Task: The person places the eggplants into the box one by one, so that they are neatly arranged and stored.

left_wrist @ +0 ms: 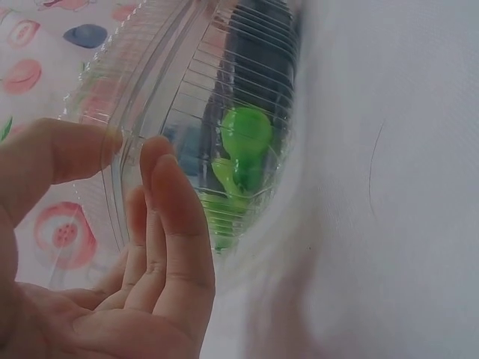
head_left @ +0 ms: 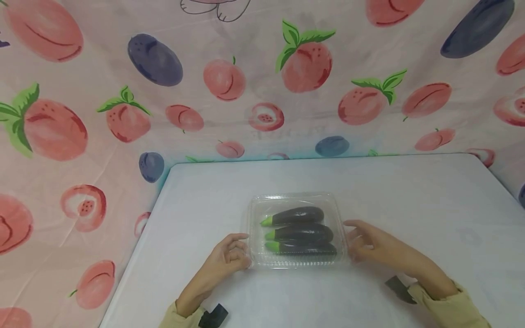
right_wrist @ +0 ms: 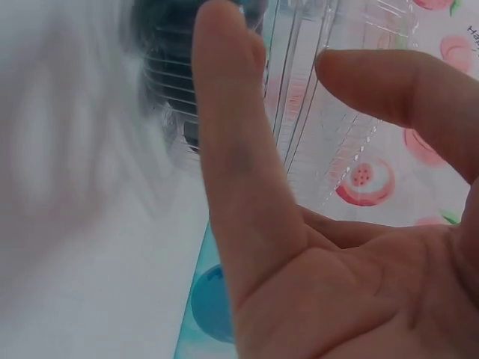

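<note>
A clear plastic box (head_left: 293, 263) with ribbed sides lies on the white table, and its lid appears to be on. Inside are three dark eggplants (head_left: 303, 232) with green stem ends pointing left. At the box's left side, my left hand (head_left: 229, 255) holds the edge, with the thumb at the rim (left_wrist: 123, 179) and the fingers against the side. On the opposite side my right hand (head_left: 369, 241) holds the right edge. In the right wrist view its thumb meets the rim, while a long finger (right_wrist: 243, 149) lies along the ribbed wall.
The white table (head_left: 197, 196) extends around the box on every side. Behind it and to the left hangs a pink cloth (head_left: 172, 150) printed with fruit. A dark strap piece (head_left: 214, 316) shows at the left wrist, another (head_left: 399, 290) at the right.
</note>
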Demonstrator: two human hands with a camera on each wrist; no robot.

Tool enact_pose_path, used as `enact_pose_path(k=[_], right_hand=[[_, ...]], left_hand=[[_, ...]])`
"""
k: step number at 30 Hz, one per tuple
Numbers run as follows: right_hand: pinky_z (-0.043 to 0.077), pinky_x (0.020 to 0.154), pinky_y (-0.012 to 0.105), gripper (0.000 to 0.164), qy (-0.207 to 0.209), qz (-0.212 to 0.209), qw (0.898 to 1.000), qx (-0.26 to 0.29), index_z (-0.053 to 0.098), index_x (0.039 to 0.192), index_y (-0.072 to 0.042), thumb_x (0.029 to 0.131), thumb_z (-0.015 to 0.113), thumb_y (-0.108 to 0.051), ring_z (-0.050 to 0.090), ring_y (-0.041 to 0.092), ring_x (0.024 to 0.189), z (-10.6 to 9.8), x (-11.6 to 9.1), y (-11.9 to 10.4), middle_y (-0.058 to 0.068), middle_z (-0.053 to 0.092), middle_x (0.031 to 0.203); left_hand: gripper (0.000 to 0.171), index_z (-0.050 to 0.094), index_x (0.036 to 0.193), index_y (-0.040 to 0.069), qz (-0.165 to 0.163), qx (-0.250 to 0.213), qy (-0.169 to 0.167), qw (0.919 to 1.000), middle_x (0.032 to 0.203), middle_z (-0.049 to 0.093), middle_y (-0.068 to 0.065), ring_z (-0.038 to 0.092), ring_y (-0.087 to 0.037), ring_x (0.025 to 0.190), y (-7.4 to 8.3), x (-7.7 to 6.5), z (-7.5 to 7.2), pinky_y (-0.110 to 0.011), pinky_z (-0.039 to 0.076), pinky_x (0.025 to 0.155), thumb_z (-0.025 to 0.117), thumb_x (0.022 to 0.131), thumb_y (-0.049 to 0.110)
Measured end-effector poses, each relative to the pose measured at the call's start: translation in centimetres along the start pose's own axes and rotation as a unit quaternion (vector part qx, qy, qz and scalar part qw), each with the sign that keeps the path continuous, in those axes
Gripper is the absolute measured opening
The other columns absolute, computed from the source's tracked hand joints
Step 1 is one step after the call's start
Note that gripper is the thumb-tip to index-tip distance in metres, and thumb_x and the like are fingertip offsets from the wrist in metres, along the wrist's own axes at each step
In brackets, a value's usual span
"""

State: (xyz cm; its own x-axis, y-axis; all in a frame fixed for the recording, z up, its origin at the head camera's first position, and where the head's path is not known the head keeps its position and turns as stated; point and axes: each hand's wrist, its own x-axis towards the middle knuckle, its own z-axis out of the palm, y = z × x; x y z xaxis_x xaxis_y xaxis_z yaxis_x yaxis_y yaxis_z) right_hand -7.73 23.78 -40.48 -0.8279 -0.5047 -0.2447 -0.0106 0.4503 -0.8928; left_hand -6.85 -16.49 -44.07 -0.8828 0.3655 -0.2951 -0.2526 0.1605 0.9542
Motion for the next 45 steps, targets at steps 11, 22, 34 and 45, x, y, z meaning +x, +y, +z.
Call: enact_pose_path(k=[11, 22, 34, 45], right_hand=[[0.057, 0.079, 0.029, 0.079, -0.041, -0.010, 0.997, 0.069, 0.010, 0.152, 0.009, 0.095, 0.063, -0.009, 0.067, 0.019, 0.094, 0.02, -0.20, 0.28, 0.028, 0.050, 0.127], [0.058, 0.078, 0.030, 0.081, -0.031, 0.010, 0.997, 0.073, 0.011, 0.152, 0.007, 0.093, 0.065, -0.008, 0.067, 0.022, 0.094, 0.15, -0.04, 0.10, 0.028, 0.048, 0.128], [0.058, 0.079, 0.030, 0.081, -0.026, 0.016, 0.998, 0.063, 0.013, 0.153, 0.005, 0.093, 0.066, -0.011, 0.067, 0.024, 0.094, 0.06, 0.01, 0.12, 0.028, 0.047, 0.128], [0.057, 0.079, 0.029, 0.080, -0.031, 0.002, 0.997, 0.066, 0.011, 0.153, 0.006, 0.095, 0.064, -0.010, 0.069, 0.022, 0.090, -0.03, -0.12, -0.07, 0.030, 0.047, 0.128]], left_hand=[[0.066, 0.037, 0.142, -0.003, -0.004, 0.011, -0.003, 0.9999, 0.108, 0.057, -0.007, 0.066, -0.014, 0.085, 0.02, -0.12, 0.03, -0.027, 0.055, 0.080, 0.071, 0.086, 0.008], [0.060, 0.033, 0.140, -0.010, 0.019, -0.018, -0.020, 0.9995, 0.092, 0.064, -0.001, 0.068, -0.012, 0.082, 0.09, -0.27, 0.34, -0.028, 0.058, 0.080, 0.065, 0.091, 0.003], [0.058, 0.034, 0.138, -0.009, 0.010, -0.027, -0.015, 0.9995, 0.090, 0.063, -0.002, 0.069, -0.012, 0.079, 0.00, -0.07, 0.31, -0.029, 0.060, 0.079, 0.064, 0.090, 0.003], [0.061, 0.033, 0.139, -0.008, 0.006, -0.032, -0.010, 0.9994, 0.091, 0.063, -0.002, 0.069, -0.013, 0.079, 0.24, -0.07, 0.51, -0.031, 0.060, 0.080, 0.063, 0.086, -0.001]])
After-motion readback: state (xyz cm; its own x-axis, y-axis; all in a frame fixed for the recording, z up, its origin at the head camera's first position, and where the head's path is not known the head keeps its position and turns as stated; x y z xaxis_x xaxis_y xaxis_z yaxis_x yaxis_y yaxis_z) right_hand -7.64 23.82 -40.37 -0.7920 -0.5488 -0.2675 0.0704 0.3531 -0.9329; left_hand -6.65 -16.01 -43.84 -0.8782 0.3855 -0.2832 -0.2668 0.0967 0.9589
